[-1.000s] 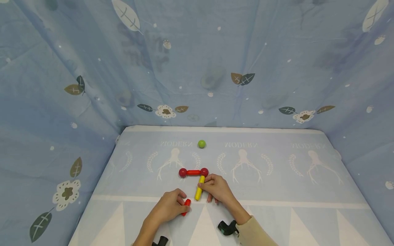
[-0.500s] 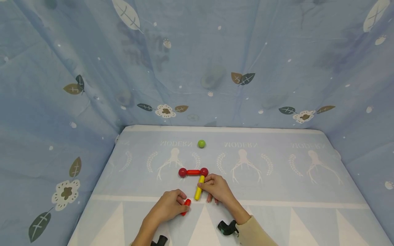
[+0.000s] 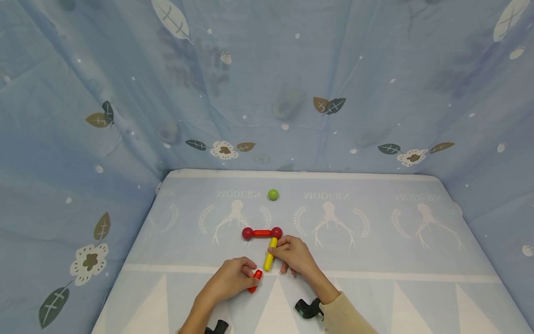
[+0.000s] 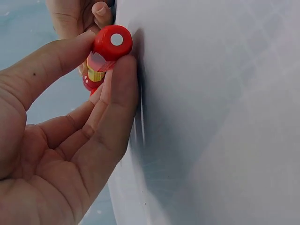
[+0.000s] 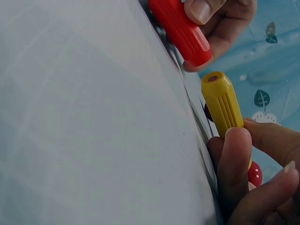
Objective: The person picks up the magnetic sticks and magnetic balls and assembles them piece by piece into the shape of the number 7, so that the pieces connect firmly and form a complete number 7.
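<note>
Between thumb and fingers, my left hand [image 3: 232, 279] pinches a short red rod [image 3: 255, 281]; its pale round end disc faces the camera in the left wrist view. My right hand [image 3: 296, 255] pinches a yellow ribbed rod [image 3: 270, 254]. The yellow rod's far end meets a dark red ball [image 3: 276, 233]. From that ball another red rod [image 3: 262, 233] runs left to a second dark red ball [image 3: 247, 233]. In the right wrist view the held red rod [image 5: 183, 33] is close to the yellow rod's near end [image 5: 216, 79], with a small gap between them.
A green ball [image 3: 273, 194] lies farther back on the patterned cloth-covered table [image 3: 367, 250]. Blue printed curtains [image 3: 267, 83] enclose the back and sides. Black camera mounts [image 3: 308, 309] sit at both wrists.
My left hand has shifted the red rod slightly right, nearer the yellow rod's near end. The right hand and the balls stay where they were.
</note>
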Available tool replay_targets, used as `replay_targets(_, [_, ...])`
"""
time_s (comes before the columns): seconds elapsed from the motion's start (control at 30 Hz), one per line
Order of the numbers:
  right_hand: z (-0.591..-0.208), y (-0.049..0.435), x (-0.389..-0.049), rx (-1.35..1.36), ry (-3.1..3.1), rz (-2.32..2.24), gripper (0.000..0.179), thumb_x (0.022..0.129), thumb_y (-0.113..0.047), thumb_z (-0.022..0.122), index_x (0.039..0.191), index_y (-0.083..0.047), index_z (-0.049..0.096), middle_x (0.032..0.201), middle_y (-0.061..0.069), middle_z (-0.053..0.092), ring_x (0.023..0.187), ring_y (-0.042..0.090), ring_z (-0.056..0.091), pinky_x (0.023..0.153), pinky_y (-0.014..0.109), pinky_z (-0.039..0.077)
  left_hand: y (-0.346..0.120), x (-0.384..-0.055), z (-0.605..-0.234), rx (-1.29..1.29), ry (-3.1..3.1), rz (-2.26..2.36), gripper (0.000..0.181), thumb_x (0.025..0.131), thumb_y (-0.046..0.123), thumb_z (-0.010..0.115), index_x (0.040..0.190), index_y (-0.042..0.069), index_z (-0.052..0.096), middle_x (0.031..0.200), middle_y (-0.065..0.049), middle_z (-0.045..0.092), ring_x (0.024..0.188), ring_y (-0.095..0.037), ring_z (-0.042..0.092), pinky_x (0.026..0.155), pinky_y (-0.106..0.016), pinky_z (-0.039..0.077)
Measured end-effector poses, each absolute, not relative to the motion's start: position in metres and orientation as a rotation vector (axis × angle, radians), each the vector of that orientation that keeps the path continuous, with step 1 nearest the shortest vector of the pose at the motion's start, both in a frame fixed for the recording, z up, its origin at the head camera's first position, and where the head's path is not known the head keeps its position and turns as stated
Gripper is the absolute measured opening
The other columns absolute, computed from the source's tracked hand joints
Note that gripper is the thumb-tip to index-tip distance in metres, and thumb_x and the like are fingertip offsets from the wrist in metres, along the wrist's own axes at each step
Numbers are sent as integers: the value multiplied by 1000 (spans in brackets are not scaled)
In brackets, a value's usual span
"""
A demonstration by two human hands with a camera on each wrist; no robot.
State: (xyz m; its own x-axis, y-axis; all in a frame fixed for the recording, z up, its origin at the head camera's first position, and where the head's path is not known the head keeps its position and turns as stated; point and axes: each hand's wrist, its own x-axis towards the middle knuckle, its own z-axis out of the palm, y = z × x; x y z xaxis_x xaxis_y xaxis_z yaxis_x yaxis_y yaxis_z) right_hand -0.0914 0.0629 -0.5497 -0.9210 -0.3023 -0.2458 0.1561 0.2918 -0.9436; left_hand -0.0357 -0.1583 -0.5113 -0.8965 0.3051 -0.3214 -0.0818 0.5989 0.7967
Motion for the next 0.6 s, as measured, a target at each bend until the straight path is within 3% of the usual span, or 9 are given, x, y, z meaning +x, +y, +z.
replay_targets(0.27, [-550, 63, -92, -132, 2194, -1661, 39, 89, -35, 77, 103, -3, 61, 70, 5, 67, 37, 16, 55, 33, 21, 34, -156, -35, -513, 173, 2277, 1333, 20, 83, 16, 81, 97, 6, 70, 81, -1, 65, 68, -15, 63, 60, -30, 50])
replay_targets(0.6, [-550, 63, -91, -131, 2187, -1674, 39, 89, -35, 77, 102, -3, 61, 68, 6, 66, 37, 15, 54, 33, 21, 34, -152, -34, -518, 165, 2207, 1391, 17, 85, 14, 78, 97, 5, 70, 83, -3, 65, 70, -18, 65, 61, -30, 52])
